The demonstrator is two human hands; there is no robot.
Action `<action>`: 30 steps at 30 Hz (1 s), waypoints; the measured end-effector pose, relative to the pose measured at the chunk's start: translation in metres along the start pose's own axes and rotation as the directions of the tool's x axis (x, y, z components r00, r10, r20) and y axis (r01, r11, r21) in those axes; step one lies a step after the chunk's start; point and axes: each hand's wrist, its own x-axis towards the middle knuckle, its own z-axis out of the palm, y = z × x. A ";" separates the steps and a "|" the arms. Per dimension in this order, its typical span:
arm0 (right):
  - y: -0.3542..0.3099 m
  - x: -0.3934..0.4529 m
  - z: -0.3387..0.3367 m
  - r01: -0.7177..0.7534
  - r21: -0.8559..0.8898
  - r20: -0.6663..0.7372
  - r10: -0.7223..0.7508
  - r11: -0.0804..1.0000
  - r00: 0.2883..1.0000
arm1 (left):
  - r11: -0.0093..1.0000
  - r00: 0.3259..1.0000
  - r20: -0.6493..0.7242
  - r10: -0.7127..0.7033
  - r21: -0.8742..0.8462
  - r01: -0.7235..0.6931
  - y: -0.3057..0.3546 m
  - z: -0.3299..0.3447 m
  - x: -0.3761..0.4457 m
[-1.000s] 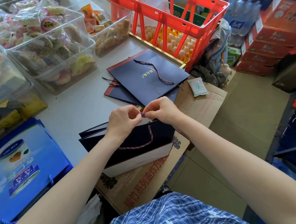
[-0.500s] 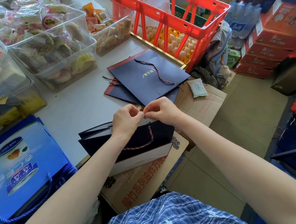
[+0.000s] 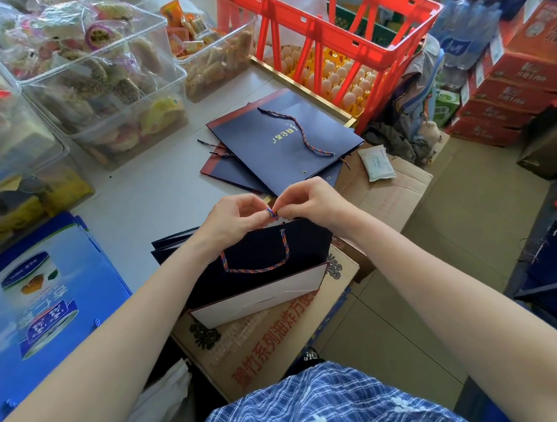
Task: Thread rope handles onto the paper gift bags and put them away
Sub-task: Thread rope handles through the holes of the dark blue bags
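Note:
A navy paper gift bag point(image 3: 263, 274) lies over the table edge and a cardboard box, its pale inner flap toward me. A red-and-blue twisted rope handle point(image 3: 259, 268) hangs in a loop across its face. At the bag's top edge my left hand point(image 3: 233, 217) and my right hand point(image 3: 307, 201) meet, both pinching a small loop of the rope's end point(image 3: 272, 212) between fingertips. Farther back lies a stack of flat navy bags point(image 3: 273, 146), with a rope handle point(image 3: 299, 131) across the top one.
Clear plastic bins of snacks point(image 3: 98, 78) line the back left of the grey table point(image 3: 152, 196). A red crate point(image 3: 329, 16) over egg trays stands behind. Blue printed bags point(image 3: 36, 305) lie at left. Cardboard boxes point(image 3: 273, 342) sit under the bag; red cartons point(image 3: 514, 76) at right.
My fingertips have worked the rope end into a small visible loop between both hands. The hands stay at the bag's top edge; the bag has not shifted.

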 end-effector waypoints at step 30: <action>0.000 0.006 -0.003 -0.084 0.204 -0.024 0.091 0.975 0.996 | 0.882 0.962 -0.088 0.260 0.426 -0.200 0.000 0.004 0.003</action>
